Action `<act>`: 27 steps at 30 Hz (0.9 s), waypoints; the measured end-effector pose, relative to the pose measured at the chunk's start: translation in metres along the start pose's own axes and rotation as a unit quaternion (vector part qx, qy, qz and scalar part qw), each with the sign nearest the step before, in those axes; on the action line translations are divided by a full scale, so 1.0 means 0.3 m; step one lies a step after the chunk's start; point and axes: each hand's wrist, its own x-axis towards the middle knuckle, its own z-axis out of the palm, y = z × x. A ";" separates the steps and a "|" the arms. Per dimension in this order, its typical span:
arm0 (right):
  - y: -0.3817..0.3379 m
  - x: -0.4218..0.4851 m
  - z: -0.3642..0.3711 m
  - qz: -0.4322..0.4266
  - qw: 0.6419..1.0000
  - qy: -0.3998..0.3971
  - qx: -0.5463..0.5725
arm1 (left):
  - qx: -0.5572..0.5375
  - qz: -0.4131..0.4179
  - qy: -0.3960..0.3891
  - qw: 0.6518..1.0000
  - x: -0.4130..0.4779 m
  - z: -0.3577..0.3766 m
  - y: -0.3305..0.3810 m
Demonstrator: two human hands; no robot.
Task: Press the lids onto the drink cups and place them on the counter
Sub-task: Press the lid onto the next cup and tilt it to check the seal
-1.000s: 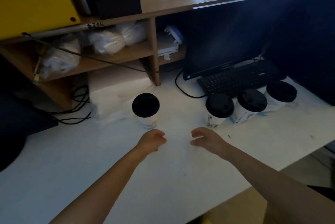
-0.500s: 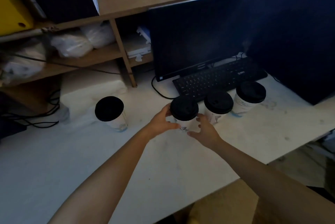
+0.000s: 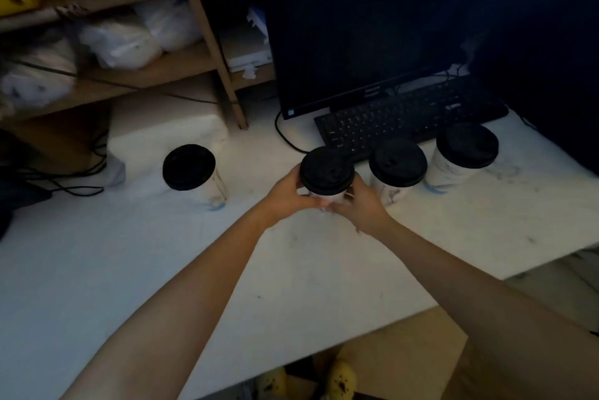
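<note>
Both hands have been closed further around the lidded cup (image 3: 325,174) near the table's (image 3: 324,270) middle: the left hand (image 3: 287,194) and right hand (image 3: 361,205) are wrapped on its sides in a firm grip. Its lid appears to be on already, so pressing or moving it is judged next; three other lidded cups are standing nearer the far edge.

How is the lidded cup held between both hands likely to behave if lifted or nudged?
The held cup is tall and narrow, so a sideways nudge could tip it. Its thin-looking white wall may flex under the left hand and right hand. Its black lid hides the fill, so weight is unclear.
</note>
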 end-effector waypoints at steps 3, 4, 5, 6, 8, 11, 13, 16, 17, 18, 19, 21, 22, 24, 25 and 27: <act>-0.012 0.000 0.021 -0.009 1.000 -0.009 -0.008 | -0.010 0.001 0.012 1.000 -0.027 -0.021 -0.004; -0.021 0.000 0.032 -0.009 1.000 -0.015 -0.008 | -0.012 0.000 0.015 1.000 -0.040 -0.034 -0.008; -0.031 -0.001 0.045 -0.012 1.000 -0.023 -0.008 | -0.012 -0.002 0.021 1.000 -0.055 -0.050 -0.013; -0.041 -0.002 0.062 -0.016 0.999 -0.030 -0.010 | -0.011 -0.004 0.027 1.000 -0.072 -0.068 -0.018; -0.062 -0.003 0.104 -0.025 0.998 -0.044 -0.024 | -0.011 -0.009 0.041 0.999 -0.113 -0.108 -0.030; -0.095 -0.014 0.182 -0.035 0.997 -0.066 -0.020 | -0.023 -0.014 0.058 0.998 -0.191 -0.168 -0.050; -0.114 -0.029 0.244 -0.040 0.995 -0.086 -0.014 | -0.038 -0.018 0.075 0.996 -0.252 -0.205 -0.071; -0.127 -0.056 0.337 -0.045 0.993 -0.112 -0.004 | -0.058 -0.025 0.101 0.993 -0.338 -0.254 -0.112; -0.131 -0.066 0.365 -0.046 0.992 -0.120 -0.002 | -0.064 -0.029 0.110 0.992 -0.365 -0.269 -0.128; -0.133 -0.076 0.391 -0.049 0.991 -0.127 0.000 | -0.071 -0.032 0.117 0.990 -0.391 -0.283 -0.143; -0.135 -0.086 0.416 -0.051 0.990 -0.135 0.000 | -0.078 -0.036 0.123 0.989 -0.415 -0.295 -0.157; -0.136 -0.102 0.455 -0.047 0.988 -0.150 0.004 | -0.085 -0.043 0.134 0.986 -0.455 -0.313 -0.182; -0.137 -0.110 0.468 -0.042 0.987 -0.158 0.006 | -0.088 -0.045 0.138 0.985 -0.469 -0.317 -0.193; -0.142 -0.122 0.482 -0.032 0.984 -0.177 0.002 | -0.091 -0.049 0.144 0.984 -0.490 -0.320 -0.213; -0.149 -0.124 0.483 -0.027 0.982 -0.187 -0.007 | -0.092 -0.051 0.142 0.984 -0.496 -0.322 -0.221; -0.162 -0.122 0.481 -0.016 0.983 -0.182 -0.028 | -0.089 -0.057 0.115 0.988 -0.505 -0.331 -0.232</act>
